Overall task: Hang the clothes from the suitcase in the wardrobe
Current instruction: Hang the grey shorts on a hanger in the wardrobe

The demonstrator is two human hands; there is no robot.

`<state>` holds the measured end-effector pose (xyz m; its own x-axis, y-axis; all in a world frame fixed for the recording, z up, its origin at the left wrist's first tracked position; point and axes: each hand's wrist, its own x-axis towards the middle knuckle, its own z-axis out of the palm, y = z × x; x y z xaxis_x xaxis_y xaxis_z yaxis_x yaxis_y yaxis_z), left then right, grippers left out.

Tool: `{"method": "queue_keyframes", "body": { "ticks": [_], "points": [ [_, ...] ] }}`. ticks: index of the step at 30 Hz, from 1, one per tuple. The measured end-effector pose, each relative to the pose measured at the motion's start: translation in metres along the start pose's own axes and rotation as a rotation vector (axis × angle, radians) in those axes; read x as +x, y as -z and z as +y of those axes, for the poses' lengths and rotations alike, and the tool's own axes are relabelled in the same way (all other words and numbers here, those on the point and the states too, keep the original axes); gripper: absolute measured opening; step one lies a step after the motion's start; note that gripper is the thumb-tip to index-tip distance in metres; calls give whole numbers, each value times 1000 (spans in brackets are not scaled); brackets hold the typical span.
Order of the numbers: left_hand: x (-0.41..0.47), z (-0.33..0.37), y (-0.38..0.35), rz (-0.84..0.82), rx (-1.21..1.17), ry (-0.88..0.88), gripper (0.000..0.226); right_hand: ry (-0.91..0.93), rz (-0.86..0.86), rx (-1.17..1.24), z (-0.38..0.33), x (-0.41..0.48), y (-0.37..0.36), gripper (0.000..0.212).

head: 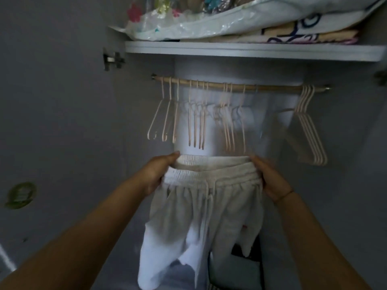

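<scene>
Head view: left hand [159,172] and right hand [270,178] gripping waistband ends of light drawstring sweatpants [201,208], held at 6 o'clock below wooden rail [272,88]. Pink hangers [195,120] empty at 12 o'clock. Bagged bedding [230,19] on shelf [251,51].

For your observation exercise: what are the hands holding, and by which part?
Both hands, left and right, hold light drawstring trousers by the elastic waistband's two ends.

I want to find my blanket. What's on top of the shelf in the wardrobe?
On the shelf lie a clear plastic bag of colourful things and folded patterned cloth. What is inside the bag or further back cannot be seen.
</scene>
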<state>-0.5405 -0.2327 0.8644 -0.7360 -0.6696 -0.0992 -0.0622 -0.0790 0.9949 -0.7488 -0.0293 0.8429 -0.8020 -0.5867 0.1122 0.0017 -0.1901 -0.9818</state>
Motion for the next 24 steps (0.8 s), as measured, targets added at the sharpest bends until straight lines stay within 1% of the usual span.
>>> {"method": "queue_keyframes", "body": {
  "ticks": [4,7,9,14,19,20,23,24],
  "points": [
    [27,21,-29,-42,15,39,38,-42,-6,-101,-10,3,24,21],
    [41,31,-47,-112,-37,44,28,-91,50,-137,-21,5,35,21],
    [50,33,-57,-164,-59,48,32,-88,87,-160,-30,15,42,21],
    [61,23,-71,-228,20,93,39,-9,207,-91,-61,62,49,19],
    [72,23,-73,-224,52,87,37,-3,198,-19,-77,123,36,12],
    [75,25,-72,-218,53,92,39,-26,197,-17,-79,134,32,19],
    [84,29,-69,-216,62,92,42,-112,205,-46,-79,162,24,52],
    [87,30,-68,-214,62,92,43,-135,213,-37,-78,171,24,59]
  ]
}}
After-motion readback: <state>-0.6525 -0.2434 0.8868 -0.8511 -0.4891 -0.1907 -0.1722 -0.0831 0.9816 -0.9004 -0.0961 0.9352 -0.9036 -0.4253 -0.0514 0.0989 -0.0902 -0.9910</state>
